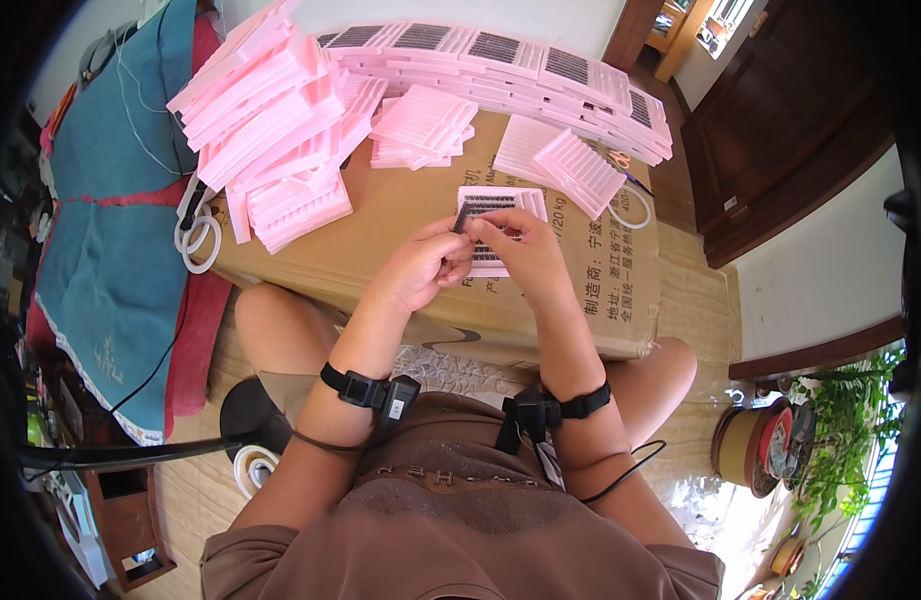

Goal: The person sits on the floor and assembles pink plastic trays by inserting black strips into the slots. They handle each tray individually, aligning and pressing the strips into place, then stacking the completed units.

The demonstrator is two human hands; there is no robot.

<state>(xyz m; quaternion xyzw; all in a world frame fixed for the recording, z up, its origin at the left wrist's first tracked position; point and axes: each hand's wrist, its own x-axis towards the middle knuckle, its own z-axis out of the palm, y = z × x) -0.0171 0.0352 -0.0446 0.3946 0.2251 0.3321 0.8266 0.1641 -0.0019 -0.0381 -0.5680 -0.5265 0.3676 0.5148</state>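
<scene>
Over the cardboard box [400, 215], left hand [420, 268] and right hand [520, 250] both pinch a dark lash strip [470, 213] above a pink tray [500, 205].

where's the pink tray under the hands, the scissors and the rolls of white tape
pink tray [528, 203], head view, bare upper right corner
scissors [620, 160], head view, orange handle by the loose trays
rolls of white tape [202, 243], head view, ring at the box's left edge

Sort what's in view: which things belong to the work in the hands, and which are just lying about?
In use:
left hand and right hand, pinching a dark strip
pink tray under them
stacks of pink trays
cardboard box as worktop

Lying about:
tape rolls
blue cloth
scissors
potted plant
</scene>
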